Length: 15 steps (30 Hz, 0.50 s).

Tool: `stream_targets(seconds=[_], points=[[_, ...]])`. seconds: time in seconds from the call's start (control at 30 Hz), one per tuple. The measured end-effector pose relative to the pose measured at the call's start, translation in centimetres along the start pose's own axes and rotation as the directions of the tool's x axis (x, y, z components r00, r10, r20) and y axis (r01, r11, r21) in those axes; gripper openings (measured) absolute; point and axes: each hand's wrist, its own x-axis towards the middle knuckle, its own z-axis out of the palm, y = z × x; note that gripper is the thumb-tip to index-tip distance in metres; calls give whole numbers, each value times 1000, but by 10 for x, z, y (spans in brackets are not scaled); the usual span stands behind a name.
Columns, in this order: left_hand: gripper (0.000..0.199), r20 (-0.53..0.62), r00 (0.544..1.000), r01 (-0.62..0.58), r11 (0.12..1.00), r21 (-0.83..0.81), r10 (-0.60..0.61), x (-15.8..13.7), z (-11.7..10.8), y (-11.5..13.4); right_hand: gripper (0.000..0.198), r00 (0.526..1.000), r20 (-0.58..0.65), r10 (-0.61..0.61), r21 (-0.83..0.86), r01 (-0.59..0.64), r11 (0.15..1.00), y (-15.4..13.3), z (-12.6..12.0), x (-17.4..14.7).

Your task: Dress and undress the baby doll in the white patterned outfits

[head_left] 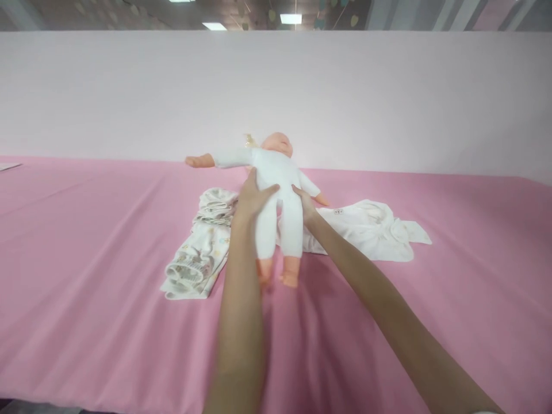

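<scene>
Now: both hands on the doll

I've got my left hand [252,195] wrapped on the doll [276,172] at its waist, thumb across the front, and my right hand [305,204] gripping the other side. It's lifted above the pink table [86,259], between patterned trousers [200,253] and a white garment [371,230].

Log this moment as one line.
left hand: grips doll torso | right hand: grips doll's other side | patterned garment: left of doll | white garment: right | pink table
</scene>
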Motion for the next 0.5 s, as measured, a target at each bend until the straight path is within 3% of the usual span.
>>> stream_targets(seconds=[0.07, 0.17, 0.33, 0.5], points=[[75, 20, 1000, 7, 989, 149, -11, 1, -1, -6, 40, 995, 26, 96, 121, -98, 988, 7, 11, 9], [62, -30, 997, 80, 956, 283, -75, 2, 5, -20, 50, 996, -68, 59, 130, -50, 990, 17, 21, 17], [56, -59, 991, 134, 914, 384, -120, -3, 20, -33, 61, 983, -165, 75, 136, -52, 989, 35, 21, 25], [56, -2, 995, 94, 917, 387, -101, -5, 27, -38, 57, 983, -161, 94, 86, -81, 993, 47, 14, 37]])
